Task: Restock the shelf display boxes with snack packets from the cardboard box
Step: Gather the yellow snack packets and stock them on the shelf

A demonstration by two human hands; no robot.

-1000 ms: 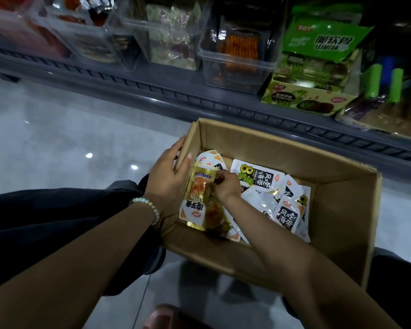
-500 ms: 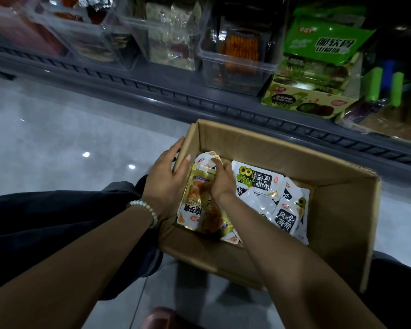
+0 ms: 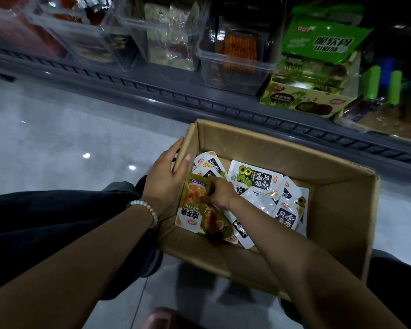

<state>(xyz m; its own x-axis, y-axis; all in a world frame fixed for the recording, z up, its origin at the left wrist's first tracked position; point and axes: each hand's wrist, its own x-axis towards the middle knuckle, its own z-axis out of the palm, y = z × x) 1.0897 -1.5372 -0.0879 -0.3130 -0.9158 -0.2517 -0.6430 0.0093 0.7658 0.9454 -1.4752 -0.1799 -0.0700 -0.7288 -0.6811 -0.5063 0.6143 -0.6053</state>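
An open cardboard box [image 3: 342,233] rests on my lap, holding several white-and-black snack packets [image 3: 256,178] and gold packets. My left hand [image 3: 166,179] is wrapped over the box's left wall, thumb inside, pressing a stack of gold snack packets [image 3: 195,210] against that wall. My right hand [image 3: 221,192] reaches into the box with its fingers closed on the top edge of the gold stack. On the shelf above stand clear plastic display boxes [image 3: 233,65] with packets in them.
A dark shelf edge [image 3: 199,103] runs across just beyond the box. A green printed display carton [image 3: 304,98] with green bags above it stands at the right. Grey glossy floor [image 3: 57,143] lies to the left. My dark trousers flank the box.
My right hand has shifted slightly along the top of the gold packets, gathering them toward my left hand. The left hand and the box have stayed put.
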